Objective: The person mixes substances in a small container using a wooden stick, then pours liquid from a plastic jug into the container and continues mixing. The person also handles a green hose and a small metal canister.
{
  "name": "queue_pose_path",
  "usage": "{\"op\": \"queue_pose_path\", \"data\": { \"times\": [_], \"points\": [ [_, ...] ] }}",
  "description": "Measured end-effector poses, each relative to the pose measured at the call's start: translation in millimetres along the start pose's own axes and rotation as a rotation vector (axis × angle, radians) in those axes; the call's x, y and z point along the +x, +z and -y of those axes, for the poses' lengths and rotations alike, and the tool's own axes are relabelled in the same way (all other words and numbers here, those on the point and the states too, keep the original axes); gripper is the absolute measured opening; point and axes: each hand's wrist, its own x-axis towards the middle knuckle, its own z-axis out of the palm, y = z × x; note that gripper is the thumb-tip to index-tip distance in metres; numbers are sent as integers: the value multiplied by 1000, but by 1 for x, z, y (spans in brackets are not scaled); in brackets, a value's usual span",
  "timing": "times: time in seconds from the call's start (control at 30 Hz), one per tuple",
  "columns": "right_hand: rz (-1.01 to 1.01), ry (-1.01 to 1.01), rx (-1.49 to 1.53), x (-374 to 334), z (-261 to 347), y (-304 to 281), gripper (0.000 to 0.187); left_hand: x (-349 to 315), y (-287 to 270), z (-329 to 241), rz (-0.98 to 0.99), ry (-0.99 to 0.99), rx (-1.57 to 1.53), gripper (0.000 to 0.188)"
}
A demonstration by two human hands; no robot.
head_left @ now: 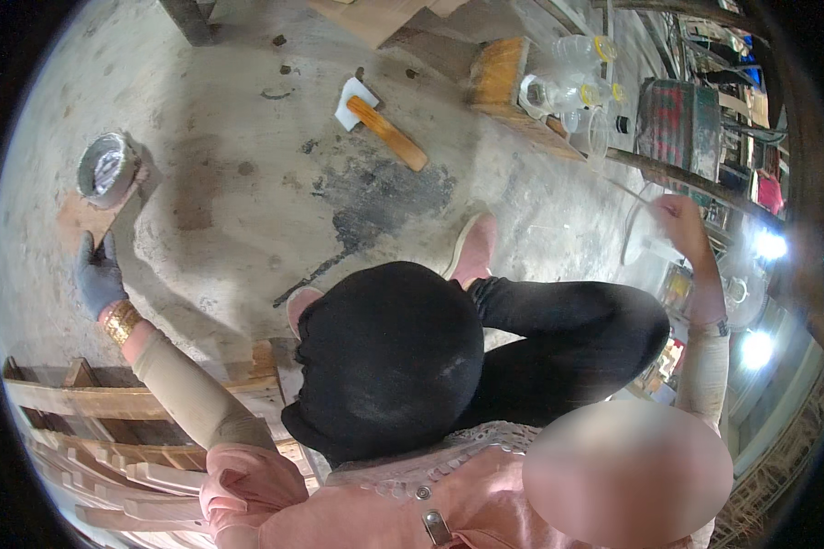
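Note:
My left hand [100, 273], in a grey glove with a gold bracelet at the wrist, reaches out at the left, closed on the edge of a flat brown piece [90, 220]. At the far end of that piece is a round grey pot [107, 170] with whitish, shiny stuff inside; whether it rests on the piece or beside it I cannot tell. My bare right hand [679, 222] is raised at the right, fingers pinched together. A blurred, whitish, see-through thing [645, 236] hangs next to those fingers, and a thin stick-like line shows by them. What they grip is unclear.
A wooden handle [389, 134] lies across a white block [353, 102] on the stained concrete floor [238, 210]. Clear bottles with yellow caps [584, 94] stand at a wooden crate [502, 78]. Wooden slats [110, 401] run at the lower left, cardboard [375, 18] at the top.

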Motion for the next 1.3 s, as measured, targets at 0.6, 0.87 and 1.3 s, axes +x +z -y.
{"op": "queue_pose_path", "data": {
  "times": [0.6, 0.87, 1.3],
  "points": [
    [135, -624, -65, 75, 99, 171, 21, -80, 115, -84, 332, -155, -187, 36],
    [-186, -475, 217, 119, 191, 278, 30, -81, 164, -105, 268, -545, -573, 45],
    [681, -415, 1077, 78, 240, 206, 20, -49, 111, -131, 314, -374, -324, 42]
  ]
}}
